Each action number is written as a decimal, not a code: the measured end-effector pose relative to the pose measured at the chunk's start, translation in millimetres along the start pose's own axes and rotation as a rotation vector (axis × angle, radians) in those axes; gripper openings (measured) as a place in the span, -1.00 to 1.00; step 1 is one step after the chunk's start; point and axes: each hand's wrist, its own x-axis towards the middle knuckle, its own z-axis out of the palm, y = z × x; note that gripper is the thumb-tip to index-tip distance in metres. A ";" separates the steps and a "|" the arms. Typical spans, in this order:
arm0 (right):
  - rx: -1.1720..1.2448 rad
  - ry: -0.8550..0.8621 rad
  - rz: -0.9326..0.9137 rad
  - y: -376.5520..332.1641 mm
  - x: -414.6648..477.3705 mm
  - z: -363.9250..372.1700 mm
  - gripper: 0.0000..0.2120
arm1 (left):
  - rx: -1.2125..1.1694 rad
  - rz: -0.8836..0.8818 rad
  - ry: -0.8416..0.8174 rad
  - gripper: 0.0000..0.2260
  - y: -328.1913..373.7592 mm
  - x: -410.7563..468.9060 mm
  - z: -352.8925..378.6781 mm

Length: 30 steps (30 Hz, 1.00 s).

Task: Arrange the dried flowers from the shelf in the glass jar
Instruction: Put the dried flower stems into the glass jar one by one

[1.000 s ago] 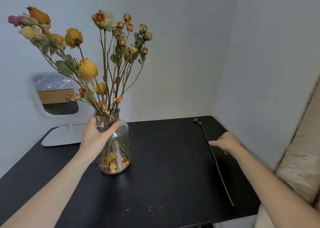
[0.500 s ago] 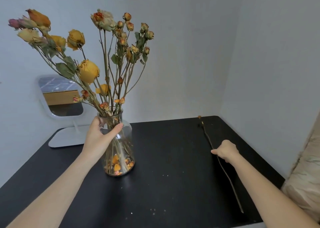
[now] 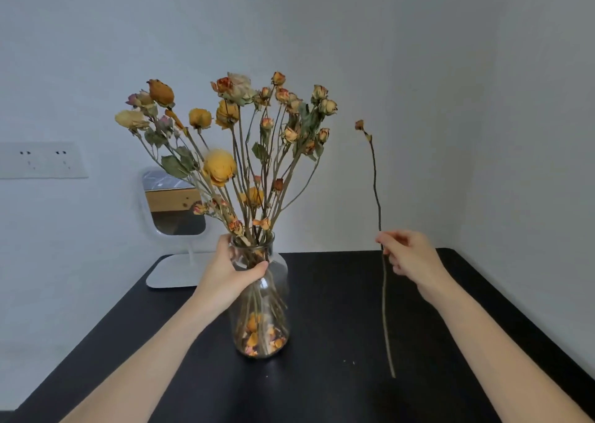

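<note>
Gripping jar [image 3: 277,294] neck, L hand [image 3: 225,273]; R hand [image 3: 409,255] pinching 1 stem [image 3: 375,178] clear of bouquet [image 3: 220,166]

Yellow, orange and faded pink flowers [image 3: 219,168], dull green leaves [image 3: 174,166]. Clear jar [image 3: 277,274], orange and pink petals [image 3: 254,339] inside. Brown stem [image 3: 376,191] at right, rusty bud [image 3: 359,124]. Black table [image 3: 322,390], white mirror [image 3: 170,273], pale grey walls [image 3: 450,68].

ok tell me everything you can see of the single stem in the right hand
The single stem is long, thin, brown and dry, almost bare, slightly wavy, with one small withered reddish bud at its top. It stands nearly upright, pinched around mid-length by the right hand, its lower end down near the black table; whether it touches cannot be told. It is right of the glass jar, apart from it.
</note>
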 end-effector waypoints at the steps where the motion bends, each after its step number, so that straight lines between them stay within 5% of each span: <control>1: 0.037 0.006 -0.021 -7.0 -1.7 4.2 -0.85 | 0.016 0.008 0.013 -0.39 2.4 -0.8 1.1; 10: 0.165 0.083 -0.194 -43.4 -2.4 23.1 -0.87 | 0.123 0.084 0.244 -0.25 11.6 0.3 9.7; 21: 0.255 0.104 -0.303 -64.7 -1.7 30.7 -0.87 | 0.007 0.013 0.054 -0.47 9.6 -2.5 -3.7; 30: 0.343 0.137 -0.453 -96.8 -2.7 38.8 -0.82 | 0.074 0.060 0.183 -0.29 10.9 -2.3 -4.3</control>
